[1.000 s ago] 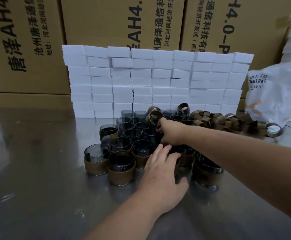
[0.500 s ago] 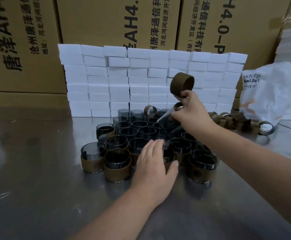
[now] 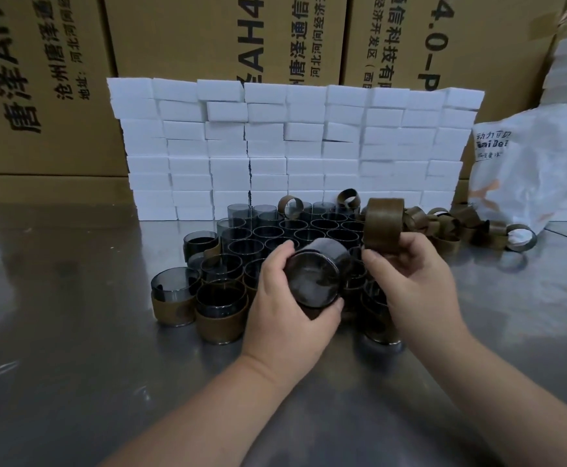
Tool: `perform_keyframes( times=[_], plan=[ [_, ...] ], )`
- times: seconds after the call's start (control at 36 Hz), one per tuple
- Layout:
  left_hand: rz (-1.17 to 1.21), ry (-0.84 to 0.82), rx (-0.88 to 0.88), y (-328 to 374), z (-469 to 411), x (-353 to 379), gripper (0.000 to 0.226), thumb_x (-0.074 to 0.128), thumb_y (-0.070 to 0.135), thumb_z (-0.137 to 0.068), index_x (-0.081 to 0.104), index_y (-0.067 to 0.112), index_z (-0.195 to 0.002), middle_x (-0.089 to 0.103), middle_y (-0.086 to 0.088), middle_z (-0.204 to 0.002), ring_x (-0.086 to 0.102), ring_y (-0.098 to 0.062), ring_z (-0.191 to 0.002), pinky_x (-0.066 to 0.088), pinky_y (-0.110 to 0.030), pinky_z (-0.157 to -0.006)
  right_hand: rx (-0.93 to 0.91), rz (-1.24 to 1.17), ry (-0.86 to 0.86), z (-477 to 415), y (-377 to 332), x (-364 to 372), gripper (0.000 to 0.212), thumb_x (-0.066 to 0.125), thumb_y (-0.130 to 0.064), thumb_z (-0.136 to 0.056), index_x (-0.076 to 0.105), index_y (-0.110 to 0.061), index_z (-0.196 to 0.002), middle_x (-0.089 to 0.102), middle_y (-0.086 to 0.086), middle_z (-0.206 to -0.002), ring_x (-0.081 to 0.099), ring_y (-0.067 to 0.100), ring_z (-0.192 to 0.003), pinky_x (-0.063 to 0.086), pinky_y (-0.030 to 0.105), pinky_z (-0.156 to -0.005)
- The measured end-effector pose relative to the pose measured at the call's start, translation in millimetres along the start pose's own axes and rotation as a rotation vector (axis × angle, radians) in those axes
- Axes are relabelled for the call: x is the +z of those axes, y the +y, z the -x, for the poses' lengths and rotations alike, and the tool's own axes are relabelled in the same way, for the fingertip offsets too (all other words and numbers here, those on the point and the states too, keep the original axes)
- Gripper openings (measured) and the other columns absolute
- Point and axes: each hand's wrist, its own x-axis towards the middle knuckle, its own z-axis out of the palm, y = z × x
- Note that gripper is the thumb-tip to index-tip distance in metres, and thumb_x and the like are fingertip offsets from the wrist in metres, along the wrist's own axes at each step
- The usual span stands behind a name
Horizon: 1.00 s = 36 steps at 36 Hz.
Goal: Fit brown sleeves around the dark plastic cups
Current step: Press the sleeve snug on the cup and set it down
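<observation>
A dark plastic cup is held tilted on its side above the steel worktop, its base turned toward the camera, with the fingers and thumb of the left grip curled round it. A brown sleeve is pinched upright in the right grip, just right of the cup and slightly above it; whether the two touch cannot be told. Behind the hands a cluster of bare cups is stood upright, and sleeved cups are set at its near left edge. Loose sleeves are heaped to the right, against a wall of stacked white blocks. On the cardboard boxes behind, black print can be read sideways: "AH4", "4.0-P", "沧州唐泽通信科技有", "地址" and "河北河间经济开发区". A crumpled white bag is seen at the right, marked with Chinese characters and Latin letters that appear to read "BaiBei", partly creased.
</observation>
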Motion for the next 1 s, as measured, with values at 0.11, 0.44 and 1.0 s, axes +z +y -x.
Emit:
perform_keyframes(
  times=[0.11,0.44,1.0],
  plan=[
    [-0.023,0.101,-0.005,0,-1,2,0.083,0.08,0.019,-0.064,0.037,0.015,-0.134,0.043,0.005,-0.128,0.041,-0.006,-0.12,0.025,-0.001,-0.097,-0.058,0.049,-0.053,7,0,-5,0.012,0.061,-0.04,-0.077,0.056,-0.029,-0.077,0.06,-0.017,-0.064,0.05,-0.005,-0.058,0.04,0.01,-0.054],
    [-0.065,0.192,0.125,-2,-2,1,0.086,0.079,0.005,-0.064,0.026,0.032,-0.126,0.034,0.008,-0.127,0.039,-0.015,-0.125,0.031,-0.031,-0.106,0.138,-0.19,-0.152,13,-8,-1,0.048,0.032,-0.057,-0.081,0.068,-0.034,-0.061,0.06,-0.006,-0.05,0.055,0.002,-0.044,0.046,0.014,-0.047],
    [-0.029,0.176,0.076,0,-3,2,0.083,0.081,0.019,-0.066,0.035,0.013,-0.135,0.036,0.008,-0.129,0.04,-0.014,-0.126,0.032,-0.028,-0.106,0.198,-0.052,-0.337,22,-9,-1,0.026,0.046,-0.041,-0.088,0.048,-0.063,-0.103,0.055,-0.046,-0.093,0.049,-0.026,-0.093,0.04,0.011,-0.083]
  ],
)
